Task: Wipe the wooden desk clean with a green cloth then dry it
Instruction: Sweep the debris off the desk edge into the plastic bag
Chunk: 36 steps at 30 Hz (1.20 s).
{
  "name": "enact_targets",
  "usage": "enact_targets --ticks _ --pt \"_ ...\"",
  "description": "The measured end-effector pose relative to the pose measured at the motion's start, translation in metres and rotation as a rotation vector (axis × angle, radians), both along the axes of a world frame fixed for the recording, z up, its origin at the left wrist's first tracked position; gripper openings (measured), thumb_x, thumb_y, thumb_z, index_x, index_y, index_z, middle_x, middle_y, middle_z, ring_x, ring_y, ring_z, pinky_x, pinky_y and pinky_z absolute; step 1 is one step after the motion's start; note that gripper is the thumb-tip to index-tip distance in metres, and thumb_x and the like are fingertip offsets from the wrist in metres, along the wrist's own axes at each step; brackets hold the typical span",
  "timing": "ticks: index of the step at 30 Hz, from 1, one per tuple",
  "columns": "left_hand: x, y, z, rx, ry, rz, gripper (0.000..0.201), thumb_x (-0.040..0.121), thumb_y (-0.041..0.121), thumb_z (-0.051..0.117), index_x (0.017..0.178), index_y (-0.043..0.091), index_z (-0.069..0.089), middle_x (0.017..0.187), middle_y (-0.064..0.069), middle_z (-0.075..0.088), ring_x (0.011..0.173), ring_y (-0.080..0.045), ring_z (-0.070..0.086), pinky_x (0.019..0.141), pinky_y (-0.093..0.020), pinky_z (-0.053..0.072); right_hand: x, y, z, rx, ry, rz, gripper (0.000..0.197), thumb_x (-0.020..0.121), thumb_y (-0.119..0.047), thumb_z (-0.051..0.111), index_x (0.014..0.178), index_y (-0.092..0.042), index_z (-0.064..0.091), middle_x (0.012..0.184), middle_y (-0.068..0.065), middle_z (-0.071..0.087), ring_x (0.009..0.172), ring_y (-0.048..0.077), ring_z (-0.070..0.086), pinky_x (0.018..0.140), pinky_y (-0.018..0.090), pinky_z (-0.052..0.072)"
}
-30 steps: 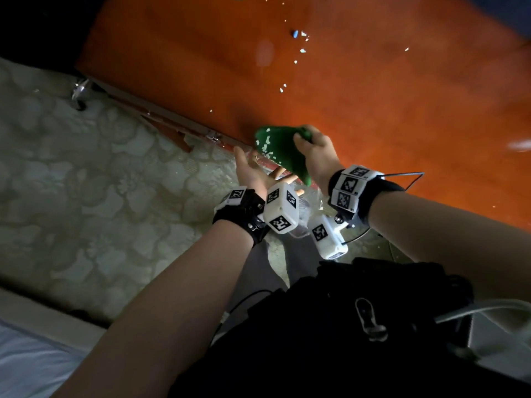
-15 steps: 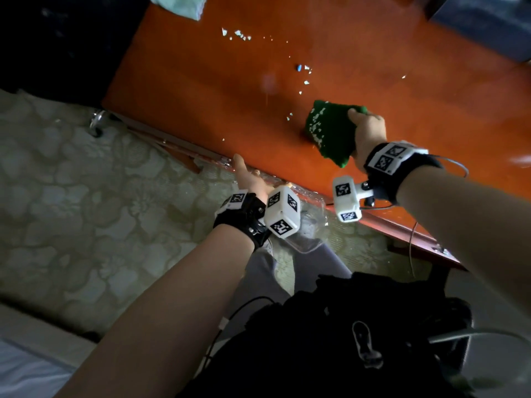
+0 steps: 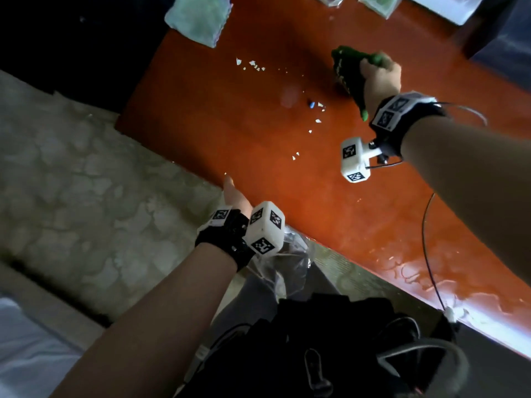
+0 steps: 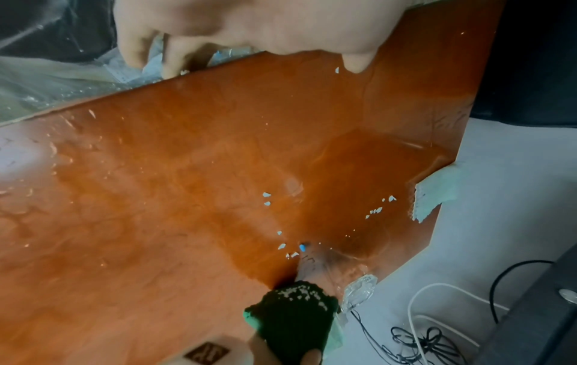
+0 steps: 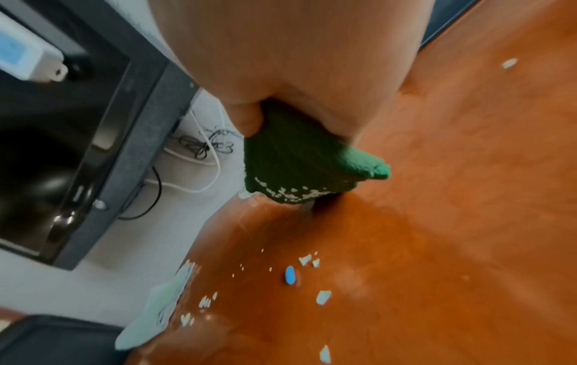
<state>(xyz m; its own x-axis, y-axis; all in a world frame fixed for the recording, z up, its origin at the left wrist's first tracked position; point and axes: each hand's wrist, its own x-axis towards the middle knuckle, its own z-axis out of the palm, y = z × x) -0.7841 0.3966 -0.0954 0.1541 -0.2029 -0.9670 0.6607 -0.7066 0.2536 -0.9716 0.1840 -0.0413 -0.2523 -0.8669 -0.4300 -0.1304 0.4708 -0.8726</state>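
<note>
The orange-brown wooden desk point(image 3: 258, 182) is wet and strewn with white scraps point(image 3: 253, 64) and one small blue piece point(image 3: 312, 104). My right hand point(image 3: 379, 79) grips a bunched dark green cloth point(image 3: 349, 73) at the desk's far side, its lower edge on the wood. White crumbs cling to the cloth point(image 5: 296, 168). My left hand point(image 3: 234, 196) is at the near edge. Its thumb lies on the wood while its fingers point(image 4: 140, 49) hold a clear plastic bag point(image 3: 284, 262) that hangs below the edge.
A pale green cloth point(image 3: 198, 18) overhangs the far left corner. Clear packets point(image 3: 376, 4) lie along the far edge. Water beads shine on the near right part of the desk point(image 3: 402, 268). Beyond the desk are cables point(image 5: 202, 145) and a dark cabinet point(image 5: 93, 123).
My right hand has carried the green cloth from the near edge, above the bag, across to the desk's far side. The left hand stays at the edge with the bag.
</note>
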Motion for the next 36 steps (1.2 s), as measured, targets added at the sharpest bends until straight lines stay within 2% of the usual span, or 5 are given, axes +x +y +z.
enact_targets --ticks 13,18,24,27,36 --pt "-0.002 0.025 -0.004 -0.034 0.082 0.147 0.081 0.09 0.072 0.027 0.152 0.02 0.028 0.155 -0.009 0.034 0.141 -0.039 0.034 0.112 -0.061 0.031 0.033 0.062 -0.053 0.102 0.139 0.333 0.047 0.084 -0.033 0.062 0.129 -0.021 0.06 0.118 0.004 0.065 0.103 0.014 0.057 0.079 0.016 0.041" --pt "0.002 0.031 0.002 0.028 0.219 0.21 0.082 0.078 0.078 0.045 0.136 0.02 0.046 0.142 -0.02 0.044 0.116 -0.055 0.052 0.072 -0.077 0.042 0.04 0.115 -0.068 0.161 0.098 0.324 0.063 0.067 -0.048 0.063 0.125 -0.025 0.063 0.117 0.004 0.067 0.109 0.022 0.062 0.098 0.034 0.048" --pt "0.002 0.046 -0.002 -0.084 0.148 0.069 0.051 0.094 0.063 0.043 0.112 0.017 0.055 0.118 -0.021 0.055 0.108 -0.02 0.068 0.086 -0.049 0.054 0.055 0.215 -0.052 0.225 0.108 0.377 0.039 0.088 -0.028 0.062 0.126 -0.021 0.062 0.113 0.007 0.067 0.103 0.026 0.063 0.095 0.039 0.051" --pt "0.007 0.046 -0.026 -0.126 0.159 0.131 0.08 0.071 0.078 0.05 0.129 0.023 0.053 0.14 -0.019 0.048 0.124 -0.046 0.052 0.096 -0.072 0.037 0.058 0.256 -0.037 0.213 0.166 0.481 0.025 0.093 -0.021 0.057 0.117 -0.021 0.065 0.104 0.008 0.07 0.086 0.025 0.063 0.079 0.039 0.052" --pt "0.018 0.048 -0.021 -0.102 0.163 0.038 0.074 0.089 0.073 0.038 0.132 0.014 0.045 0.136 -0.018 0.046 0.129 -0.041 0.046 0.106 -0.068 0.031 0.061 0.292 -0.021 0.225 0.276 0.419 0.008 0.096 -0.017 0.052 0.096 -0.017 0.06 0.086 0.008 0.066 0.072 0.025 0.062 0.063 0.033 0.053"
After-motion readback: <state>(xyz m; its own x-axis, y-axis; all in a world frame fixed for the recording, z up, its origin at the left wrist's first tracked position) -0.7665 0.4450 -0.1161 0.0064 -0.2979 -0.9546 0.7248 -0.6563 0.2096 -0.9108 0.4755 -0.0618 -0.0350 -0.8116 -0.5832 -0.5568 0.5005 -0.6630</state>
